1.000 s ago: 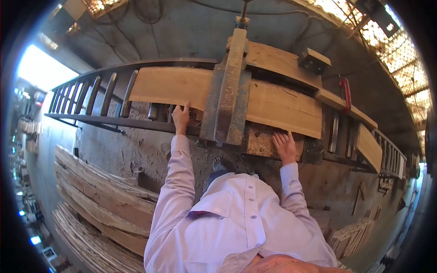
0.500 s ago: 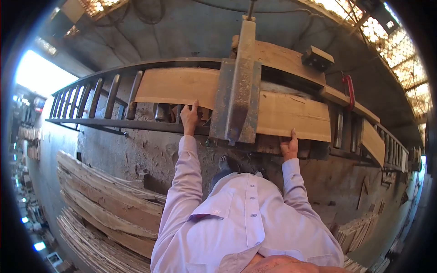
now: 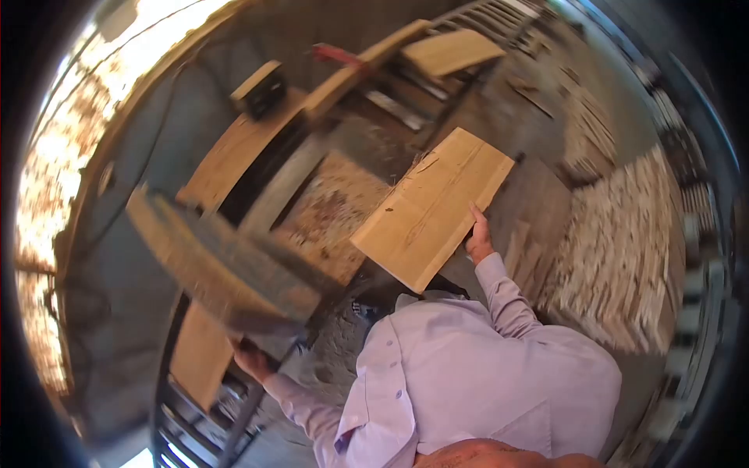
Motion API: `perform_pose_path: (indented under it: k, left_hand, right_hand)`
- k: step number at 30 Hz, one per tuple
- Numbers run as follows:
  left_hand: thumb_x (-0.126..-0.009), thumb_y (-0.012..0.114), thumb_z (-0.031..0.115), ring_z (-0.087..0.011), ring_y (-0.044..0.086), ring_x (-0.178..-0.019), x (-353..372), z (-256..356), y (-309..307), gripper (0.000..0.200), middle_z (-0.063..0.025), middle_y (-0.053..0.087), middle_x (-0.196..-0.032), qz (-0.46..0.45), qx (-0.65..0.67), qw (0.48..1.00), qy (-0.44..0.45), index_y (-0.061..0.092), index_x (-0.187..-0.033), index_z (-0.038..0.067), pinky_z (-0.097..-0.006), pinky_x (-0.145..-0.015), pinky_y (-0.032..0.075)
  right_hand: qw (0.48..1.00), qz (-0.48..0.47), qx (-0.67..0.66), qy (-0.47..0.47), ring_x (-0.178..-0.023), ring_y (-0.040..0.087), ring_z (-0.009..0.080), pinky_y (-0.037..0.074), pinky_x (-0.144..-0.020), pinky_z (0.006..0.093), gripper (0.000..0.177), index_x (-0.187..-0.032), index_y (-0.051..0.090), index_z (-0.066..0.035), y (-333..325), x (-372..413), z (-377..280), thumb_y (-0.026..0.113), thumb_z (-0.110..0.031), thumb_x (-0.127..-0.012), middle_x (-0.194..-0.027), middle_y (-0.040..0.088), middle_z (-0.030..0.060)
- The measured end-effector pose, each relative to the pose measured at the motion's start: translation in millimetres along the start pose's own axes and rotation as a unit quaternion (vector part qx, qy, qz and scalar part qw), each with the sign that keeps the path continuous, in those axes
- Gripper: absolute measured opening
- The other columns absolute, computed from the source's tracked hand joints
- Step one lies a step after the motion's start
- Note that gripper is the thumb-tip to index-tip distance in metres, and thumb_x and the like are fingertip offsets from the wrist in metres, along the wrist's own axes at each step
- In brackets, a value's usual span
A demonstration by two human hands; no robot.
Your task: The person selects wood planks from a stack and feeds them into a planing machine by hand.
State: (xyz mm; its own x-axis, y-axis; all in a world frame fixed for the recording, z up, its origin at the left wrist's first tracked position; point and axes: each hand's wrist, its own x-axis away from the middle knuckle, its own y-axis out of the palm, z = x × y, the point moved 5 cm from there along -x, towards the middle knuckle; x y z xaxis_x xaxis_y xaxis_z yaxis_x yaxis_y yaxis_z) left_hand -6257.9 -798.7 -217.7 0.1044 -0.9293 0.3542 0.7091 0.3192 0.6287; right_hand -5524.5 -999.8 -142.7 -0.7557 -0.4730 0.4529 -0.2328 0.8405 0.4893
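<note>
My right hand grips the near edge of a flat wooden board, which is lifted away from the machine and tilted. Thumb shows on the board's face; the other fingers are hidden beneath. My left hand is blurred, with fingertips right at the edge of a second wooden board and close to the machine's long guard. I cannot tell whether its fingers are closed. The second board lies on the roller track on the far side of the guard.
Wood chips cover the machine bed. Beside it run a wooden fence, a dark block and a red clamp. Another board rests on the rollers. Stacked planks stand at my right.
My view has swung to the right. My right hand has lifted its board off the machine bed and drawn it rightward. My left hand stays near the other board.
</note>
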Motion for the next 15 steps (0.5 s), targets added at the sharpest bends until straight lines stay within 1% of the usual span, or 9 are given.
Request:
perform_pose_path:
  k: [1,2,3,5,8,10,12,13,15]
  left_hand:
    - [-0.098,0.06,0.024,-0.0288,0.055,-0.122,8,0,19,0.054,-0.0155,0.057,-0.135,-0.006,0.041,0.998,-0.045,0.048,-0.141,-0.005,-0.0418,-0.11,0.04]
    - [-0.101,0.056,0.024,-0.0276,0.054,-0.123,16,3,16,0.051,-0.0157,0.057,-0.135,-0.036,-0.052,0.996,0.065,0.048,-0.142,-0.005,-0.041,-0.111,0.039]
    - [-0.103,0.052,0.024,-0.0264,0.052,-0.123,21,4,16,0.048,-0.016,0.056,-0.134,-0.065,-0.139,0.972,0.179,0.048,-0.142,-0.005,-0.0401,-0.112,0.038]
    - [-0.104,0.051,0.032,-0.024,0.049,-0.13,22,6,28,0.051,-0.0143,0.052,-0.142,0.045,-0.158,0.985,0.047,0.049,-0.143,-0.002,-0.0407,-0.113,0.037]
    - [-0.104,0.051,0.032,-0.0259,0.049,-0.13,29,4,13,0.053,-0.0144,0.051,-0.144,0.093,-0.161,0.982,0.016,0.047,-0.143,-0.003,-0.0409,-0.116,0.033]
    - [-0.104,0.05,0.033,-0.0267,0.048,-0.133,62,-4,21,0.054,-0.0159,0.049,-0.147,0.098,-0.169,0.981,0.007,0.047,-0.143,-0.004,-0.0401,-0.117,0.031]
    - [-0.101,0.056,0.025,-0.0242,0.06,-0.111,93,-17,34,0.038,-0.014,0.064,-0.123,0.151,-0.093,0.983,0.044,0.06,-0.124,-0.005,-0.039,-0.103,0.045]
    - [-0.101,0.056,0.025,-0.025,0.059,-0.113,97,-27,29,0.039,-0.0149,0.064,-0.125,0.099,-0.104,0.989,0.026,0.059,-0.126,-0.006,-0.0392,-0.104,0.045]
    - [-0.101,0.057,0.025,-0.0265,0.058,-0.118,105,-53,4,0.043,-0.0166,0.063,-0.128,-0.002,-0.126,0.992,-0.01,0.056,-0.13,-0.006,-0.0395,-0.106,0.044]
  right_hand:
    - [1.0,0.017,-0.016,0.0,-0.114,0.062,0.0263,0.05,-0.1,0.0401,0.047,-0.132,0.058,-0.004,-22,-2,-18,0.067,-0.031,-0.094,-0.129,0.064,0.0093]
    - [0.999,0.031,-0.032,0.005,-0.115,0.062,0.0267,0.05,-0.099,0.0409,0.048,-0.133,0.058,-0.004,-41,-2,-33,0.068,-0.03,-0.094,-0.131,0.063,0.0092]
    - [0.998,0.041,-0.046,0.012,-0.115,0.062,0.027,0.051,-0.099,0.0418,0.048,-0.133,0.057,-0.004,-59,-1,-45,0.068,-0.029,-0.094,-0.132,0.062,0.0092]
    - [0.995,0.088,-0.045,-0.01,-0.113,0.063,0.0281,0.053,-0.096,0.0419,0.047,-0.132,0.057,-0.003,-103,-4,-66,0.069,-0.027,-0.093,-0.13,0.063,0.0099]
    - [0.982,0.176,-0.063,-0.017,-0.11,0.065,0.0289,0.054,-0.093,0.0422,0.046,-0.131,0.058,-0.003,-168,2,-69,0.07,-0.026,-0.093,-0.125,0.066,0.0102]
    - [0.97,0.233,-0.065,-0.007,-0.11,0.064,0.0292,0.053,-0.093,0.0428,0.045,-0.131,0.057,-0.004,-208,4,-59,0.069,-0.025,-0.093,-0.124,0.066,0.011]
    - [0.958,0.281,-0.056,0.01,-0.111,0.063,0.0293,0.052,-0.095,0.0438,0.043,-0.131,0.056,-0.005,-250,1,-43,0.068,-0.023,-0.094,-0.125,0.064,0.0125]
    - [0.95,0.306,-0.065,0.021,-0.111,0.063,0.0289,0.052,-0.095,0.0434,0.042,-0.131,0.056,-0.005,-270,-4,-33,0.067,-0.023,-0.094,-0.124,0.064,0.0123]
    - [0.947,0.317,-0.039,0.022,-0.112,0.062,0.0283,0.052,-0.094,0.0427,0.04,-0.13,0.056,-0.006,-322,-30,-1,0.066,-0.023,-0.095,-0.124,0.064,0.0119]
